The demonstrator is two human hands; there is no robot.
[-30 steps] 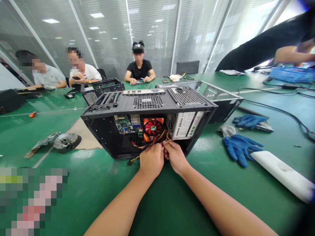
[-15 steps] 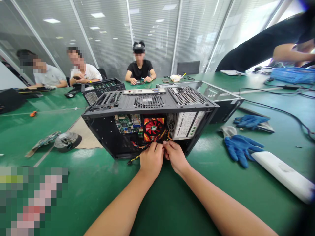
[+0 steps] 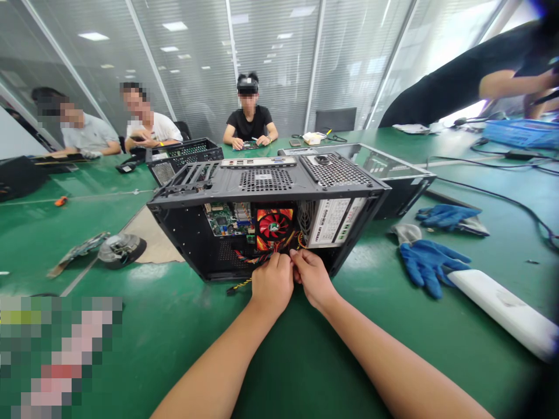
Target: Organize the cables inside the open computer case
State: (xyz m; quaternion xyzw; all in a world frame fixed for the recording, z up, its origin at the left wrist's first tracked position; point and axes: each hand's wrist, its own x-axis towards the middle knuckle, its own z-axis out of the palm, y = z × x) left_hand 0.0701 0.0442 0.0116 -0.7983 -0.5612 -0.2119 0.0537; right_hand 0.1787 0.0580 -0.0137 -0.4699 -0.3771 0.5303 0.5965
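An opened black computer case (image 3: 266, 195) lies in front of me, its open side facing me. Inside are a green motherboard (image 3: 223, 221), a red-and-black cooling fan (image 3: 274, 226) and a labelled power supply (image 3: 334, 224). At the case's lower edge, my left hand (image 3: 273, 282) is closed around the power cables (image 3: 253, 258); a yellow-and-black cable (image 3: 240, 286) with a black plug sticks out at its left. Close beside it, my right hand (image 3: 313, 278) is closed in a pinch on the same cables, fingertips meeting the left hand's. My fingers hide the pinched part.
Blue-and-grey gloves (image 3: 430, 262) and a white bar-shaped object (image 3: 502, 311) lie at right. A second case (image 3: 393, 174) stands behind. On the left are a round metal part (image 3: 122, 250) and a brown sheet (image 3: 157, 238). Several people work around the green table (image 3: 144, 337).
Both hands stay together at the cables with almost no movement. The view has shifted slightly. At the right, the leaning person's arm has moved a little.
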